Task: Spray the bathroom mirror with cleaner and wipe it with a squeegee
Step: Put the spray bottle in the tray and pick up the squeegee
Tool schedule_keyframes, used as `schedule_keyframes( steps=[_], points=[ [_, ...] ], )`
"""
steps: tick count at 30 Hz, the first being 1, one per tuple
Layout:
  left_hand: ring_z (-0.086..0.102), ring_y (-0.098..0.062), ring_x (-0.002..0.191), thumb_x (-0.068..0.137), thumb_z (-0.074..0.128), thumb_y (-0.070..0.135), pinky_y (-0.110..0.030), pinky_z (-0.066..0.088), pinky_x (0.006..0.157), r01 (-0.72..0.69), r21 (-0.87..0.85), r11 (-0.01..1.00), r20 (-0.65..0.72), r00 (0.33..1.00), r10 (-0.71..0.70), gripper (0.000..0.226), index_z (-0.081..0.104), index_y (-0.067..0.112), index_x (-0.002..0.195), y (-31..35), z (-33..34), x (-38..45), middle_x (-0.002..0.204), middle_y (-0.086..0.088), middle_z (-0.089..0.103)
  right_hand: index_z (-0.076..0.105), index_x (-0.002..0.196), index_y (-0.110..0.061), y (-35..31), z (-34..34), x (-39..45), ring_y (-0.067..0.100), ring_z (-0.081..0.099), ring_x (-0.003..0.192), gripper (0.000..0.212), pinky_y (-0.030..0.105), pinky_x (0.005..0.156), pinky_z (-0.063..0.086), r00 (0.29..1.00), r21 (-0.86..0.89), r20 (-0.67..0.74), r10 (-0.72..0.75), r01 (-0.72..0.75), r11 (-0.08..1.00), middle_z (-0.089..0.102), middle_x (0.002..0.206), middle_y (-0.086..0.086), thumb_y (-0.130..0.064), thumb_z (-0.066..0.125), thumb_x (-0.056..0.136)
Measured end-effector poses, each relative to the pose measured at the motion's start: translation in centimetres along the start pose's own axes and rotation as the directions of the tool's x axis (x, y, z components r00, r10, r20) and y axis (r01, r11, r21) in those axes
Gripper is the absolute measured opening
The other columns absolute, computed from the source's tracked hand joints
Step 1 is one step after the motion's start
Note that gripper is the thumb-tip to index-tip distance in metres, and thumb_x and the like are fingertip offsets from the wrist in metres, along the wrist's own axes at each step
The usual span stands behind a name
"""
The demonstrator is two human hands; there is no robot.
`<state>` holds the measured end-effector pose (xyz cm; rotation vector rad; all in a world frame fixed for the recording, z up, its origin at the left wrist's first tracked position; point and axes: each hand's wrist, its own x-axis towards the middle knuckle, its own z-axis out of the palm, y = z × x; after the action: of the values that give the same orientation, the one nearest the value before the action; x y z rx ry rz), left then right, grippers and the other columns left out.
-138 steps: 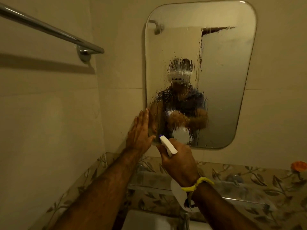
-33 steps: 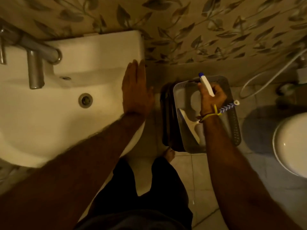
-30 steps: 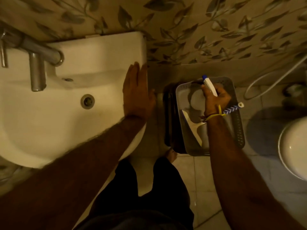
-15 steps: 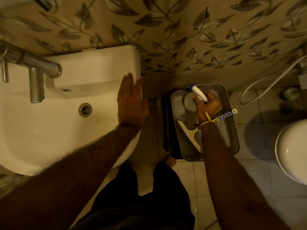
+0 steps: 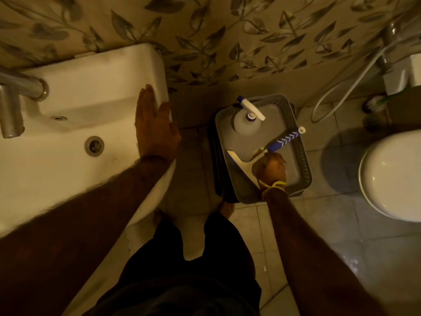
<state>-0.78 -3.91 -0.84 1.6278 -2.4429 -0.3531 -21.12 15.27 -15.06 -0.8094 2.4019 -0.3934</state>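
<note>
Right hand (image 5: 271, 168) down inside grey basket (image 5: 304, 160), fingers curled at squeegee (image 5: 239, 161) handle; whether closed on it, cannot tell. Spray bottle (image 5: 247, 120) upright at basket's far end, released. Blue-and-white brush (image 5: 286, 139) leaning on basket's right rim, just beside the knuckles. Left hand (image 5: 156, 128) flat, fingers spread, braced on sink (image 5: 75, 92) rim.

Risk, judged: lifting squeegee could snag brush or tip bottle. Floor tiled, toilet (image 5: 391, 174) at right, leaf-patterned wall behind. Mirror out of view.
</note>
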Motion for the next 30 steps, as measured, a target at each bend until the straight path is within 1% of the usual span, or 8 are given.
schedule_keyframes(
  steps=[4, 7, 9, 16, 19, 24, 28, 30],
  points=[
    [0.018, -0.037, 0.148, 0.086, 0.062, 0.011, -0.046, 0.021, 0.120, 0.001, -0.007, 1.000, -0.014, 1.000, -0.001, 0.039, 0.062, 0.008, 0.124, -0.3, 0.3, -0.2, 0.159, -0.018, 0.022, 0.047, 0.139, -0.005, 0.3, 1.5, 1.3, 0.036, 0.041, 0.133, 0.044, 0.042, 0.116, 0.027, 0.974, -0.327, 0.179, -0.139, 0.192, 0.925, 0.049, 0.141, 0.019, -0.015, 0.047, 0.096],
    [0.019, -0.036, 0.147, 0.084, 0.063, 0.011, -0.046, 0.021, 0.120, -0.002, -0.027, 1.000, -0.014, 1.000, 0.002, 0.037, 0.065, 0.010, 0.121, -0.4, 0.3, -0.1, 0.159, -0.018, 0.023, 0.039, 0.141, 0.002, -0.6, 1.9, 2.5, 0.042, 0.032, 0.139, 0.046, 0.052, 0.119, 0.017, 0.936, -0.517, 0.252, -0.244, 0.344, 0.784, 0.043, 0.145, 0.024, -0.010, 0.046, 0.098],
    [0.019, -0.036, 0.147, 0.084, 0.063, 0.011, -0.047, 0.022, 0.120, -0.004, -0.030, 1.000, -0.018, 1.000, 0.004, 0.035, 0.066, 0.011, 0.120, -0.4, 0.3, -0.1, 0.159, -0.018, 0.023, 0.038, 0.142, 0.001, -1.0, 1.8, 3.5, 0.044, 0.027, 0.141, 0.048, 0.055, 0.119, 0.013, 0.917, -0.611, 0.334, -0.219, 0.387, 0.691, 0.040, 0.147, 0.024, -0.014, 0.048, 0.098],
    [0.019, -0.033, 0.148, 0.084, 0.065, 0.011, -0.045, 0.022, 0.119, -0.005, -0.055, 0.998, -0.052, 0.999, 0.002, 0.033, 0.067, 0.016, 0.116, -1.0, 0.8, -0.1, 0.159, -0.015, 0.024, 0.035, 0.146, -0.006, -2.2, 0.8, 5.8, 0.043, 0.025, 0.143, 0.072, 0.057, 0.119, 0.012, 0.862, -0.697, 0.489, -0.132, 0.477, 0.536, 0.037, 0.150, 0.021, -0.028, 0.068, 0.086],
    [0.018, -0.032, 0.148, 0.084, 0.066, 0.012, -0.044, 0.021, 0.119, 0.003, -0.065, 0.998, -0.052, 0.999, -0.006, 0.032, 0.067, 0.017, 0.115, -0.8, 0.8, 0.1, 0.160, -0.014, 0.023, 0.043, 0.142, -0.010, -2.7, 0.4, 6.4, 0.042, 0.027, 0.142, 0.062, 0.058, 0.118, 0.015, 0.852, -0.722, 0.518, -0.077, 0.484, 0.494, 0.040, 0.149, 0.021, -0.026, 0.067, 0.087],
    [0.020, -0.037, 0.147, 0.083, 0.066, 0.012, -0.050, 0.025, 0.118, -0.025, -0.064, 0.998, -0.055, 0.998, 0.021, 0.032, 0.067, 0.011, 0.115, -1.1, 0.8, 0.0, 0.158, -0.019, 0.025, 0.047, 0.139, -0.012, -2.9, -0.7, 4.9, 0.041, 0.028, 0.142, 0.045, 0.057, 0.118, 0.015, 0.860, -0.728, 0.508, -0.050, 0.459, 0.510, 0.041, 0.149, 0.018, -0.029, 0.050, 0.097],
    [0.018, -0.040, 0.147, 0.085, 0.066, 0.014, -0.050, 0.021, 0.118, -0.045, -0.061, 0.997, -0.050, 0.998, 0.041, 0.035, 0.065, 0.007, 0.119, -1.3, 1.0, 0.1, 0.158, -0.021, 0.024, 0.057, 0.130, -0.010, -4.1, -2.9, 1.9, 0.039, 0.048, 0.123, 0.040, 0.050, 0.101, 0.042, 0.912, -0.724, 0.407, -0.048, 0.354, 0.592, 0.051, 0.134, 0.017, -0.028, 0.053, 0.094],
    [0.019, -0.040, 0.146, 0.086, 0.066, 0.017, -0.050, 0.020, 0.119, -0.051, -0.066, 0.996, -0.051, 0.998, 0.048, 0.037, 0.063, 0.007, 0.122, -1.2, 1.0, 0.1, 0.157, -0.021, 0.025, 0.060, 0.125, -0.010, -4.9, -3.9, -0.1, 0.037, 0.052, 0.117, 0.039, 0.046, 0.092, 0.047, 0.941, -0.705, 0.336, -0.030, 0.272, 0.655, 0.053, 0.128, 0.015, -0.027, 0.059, 0.091]
  ],
)
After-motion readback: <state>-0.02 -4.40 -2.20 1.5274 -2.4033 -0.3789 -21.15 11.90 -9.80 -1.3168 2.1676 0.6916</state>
